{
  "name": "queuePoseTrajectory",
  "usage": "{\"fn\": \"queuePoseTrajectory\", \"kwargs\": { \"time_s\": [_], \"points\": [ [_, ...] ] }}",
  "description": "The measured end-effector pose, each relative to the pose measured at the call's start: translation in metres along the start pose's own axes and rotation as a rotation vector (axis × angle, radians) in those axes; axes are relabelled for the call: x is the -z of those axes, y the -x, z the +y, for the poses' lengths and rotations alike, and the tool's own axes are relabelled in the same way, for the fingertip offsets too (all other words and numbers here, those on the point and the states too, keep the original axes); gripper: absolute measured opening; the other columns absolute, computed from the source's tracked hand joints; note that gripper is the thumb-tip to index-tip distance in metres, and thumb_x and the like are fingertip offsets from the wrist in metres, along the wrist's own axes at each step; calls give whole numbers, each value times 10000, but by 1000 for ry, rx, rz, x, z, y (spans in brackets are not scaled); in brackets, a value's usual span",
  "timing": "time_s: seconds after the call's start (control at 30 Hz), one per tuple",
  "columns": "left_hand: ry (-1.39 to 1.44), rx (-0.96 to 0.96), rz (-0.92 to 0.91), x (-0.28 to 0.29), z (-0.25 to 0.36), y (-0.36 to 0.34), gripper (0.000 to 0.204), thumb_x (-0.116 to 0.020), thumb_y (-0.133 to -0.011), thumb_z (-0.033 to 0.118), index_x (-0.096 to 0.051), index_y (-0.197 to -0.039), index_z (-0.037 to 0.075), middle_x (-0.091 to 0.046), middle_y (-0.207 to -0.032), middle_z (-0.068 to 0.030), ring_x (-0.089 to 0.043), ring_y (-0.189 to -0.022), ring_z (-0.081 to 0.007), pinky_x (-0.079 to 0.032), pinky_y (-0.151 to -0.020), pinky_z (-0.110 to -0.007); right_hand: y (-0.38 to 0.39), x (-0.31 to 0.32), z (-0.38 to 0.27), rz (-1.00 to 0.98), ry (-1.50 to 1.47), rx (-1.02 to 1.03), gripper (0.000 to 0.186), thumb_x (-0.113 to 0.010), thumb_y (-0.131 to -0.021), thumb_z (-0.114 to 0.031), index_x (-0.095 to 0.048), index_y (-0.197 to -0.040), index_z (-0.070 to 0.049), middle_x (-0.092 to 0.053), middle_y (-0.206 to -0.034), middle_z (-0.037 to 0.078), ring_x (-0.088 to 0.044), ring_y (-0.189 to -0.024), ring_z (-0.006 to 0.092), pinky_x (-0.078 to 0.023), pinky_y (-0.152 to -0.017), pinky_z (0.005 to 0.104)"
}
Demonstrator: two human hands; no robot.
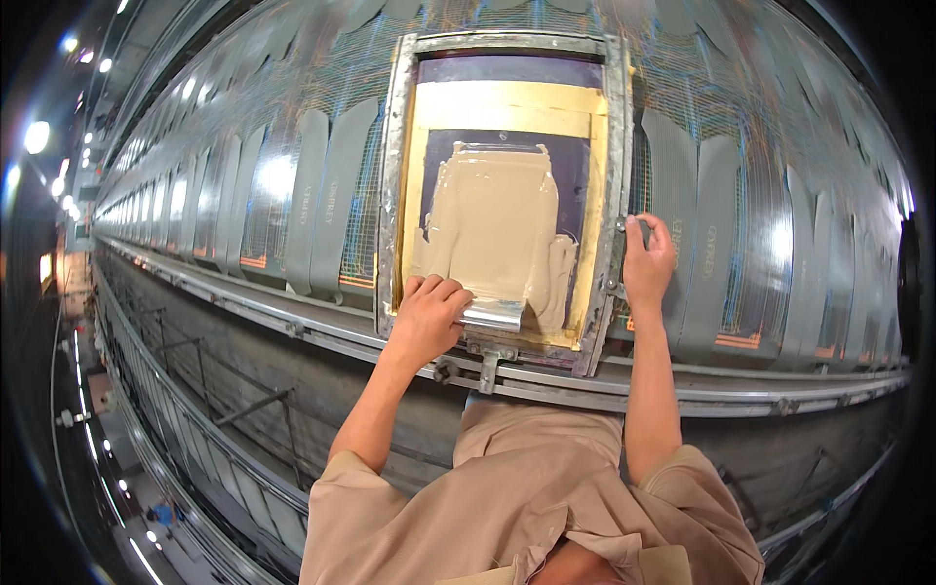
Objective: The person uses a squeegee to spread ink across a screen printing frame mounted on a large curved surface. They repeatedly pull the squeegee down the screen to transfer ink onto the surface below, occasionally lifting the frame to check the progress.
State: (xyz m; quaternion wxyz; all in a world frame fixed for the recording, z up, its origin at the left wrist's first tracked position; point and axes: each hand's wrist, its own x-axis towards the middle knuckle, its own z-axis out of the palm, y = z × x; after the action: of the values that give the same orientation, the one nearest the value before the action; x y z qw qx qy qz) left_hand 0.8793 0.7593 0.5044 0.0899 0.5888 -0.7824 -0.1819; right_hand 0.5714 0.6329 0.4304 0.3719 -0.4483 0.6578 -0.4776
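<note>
A screen printing frame (392,195) of worn metal lies before me, its purple mesh (507,68) bordered by yellow tape (502,102). Thick beige ink (502,219) covers much of the mesh. At the near end of the frame, my left hand (429,314) is closed round the left end of a metal squeegee (495,314), whose blade edge is hidden. My right hand (650,261) is at the frame's right side, thumb and fingers curled against its outer edge.
Grey cut fabric pieces (334,195) lie in rows on the long table (278,175), left and right of the frame. A metal rail (702,395) with clamps runs along the near table edge. A railing (185,409) stands at the lower left.
</note>
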Motion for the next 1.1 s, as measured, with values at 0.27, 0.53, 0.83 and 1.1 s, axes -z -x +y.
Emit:
{"fn": "queuePoseTrajectory", "kwargs": {
  "time_s": [0.27,0.53,0.83,1.1],
  "points": [
    [-37,-13,-48,13,1,-4,438,-709,-611,-2,-706,-1036,104,-670,-1009,-68,-612,-1016,-299,-430,-931,-440,0,-9,-19,32,214,0,312,-761,-877,-267,-678,-1066,-34,-722,-887,181,-732,-815,294,-553,-751,383],
    [-143,-27,-230,19,3,-23,431,-691,-626,-57,-654,-1028,94,-646,-1016,-82,-600,-995,-320,-407,-907,-457,-4,0,-21,-174,-4,-126,392,-697,-915,-232,-497,-1127,29,-657,-745,260,-676,-724,480,-542,-620,530],
    [-215,-47,-321,17,-3,-34,356,-741,-683,21,-607,-1000,111,-641,-987,-73,-583,-913,-308,-416,-836,-435,-6,1,-10,-258,-266,-169,424,-664,-973,-219,-475,-1258,32,-636,-820,236,-674,-634,383,-551,-540,441],
    [-246,-26,-347,16,7,-54,381,-804,-663,71,-604,-984,116,-639,-978,-67,-591,-919,-303,-428,-820,-427,-15,7,-8,-265,-376,-216,445,-669,-978,-227,-476,-1296,18,-643,-820,229,-674,-615,369,-547,-532,438]
  ]
}}
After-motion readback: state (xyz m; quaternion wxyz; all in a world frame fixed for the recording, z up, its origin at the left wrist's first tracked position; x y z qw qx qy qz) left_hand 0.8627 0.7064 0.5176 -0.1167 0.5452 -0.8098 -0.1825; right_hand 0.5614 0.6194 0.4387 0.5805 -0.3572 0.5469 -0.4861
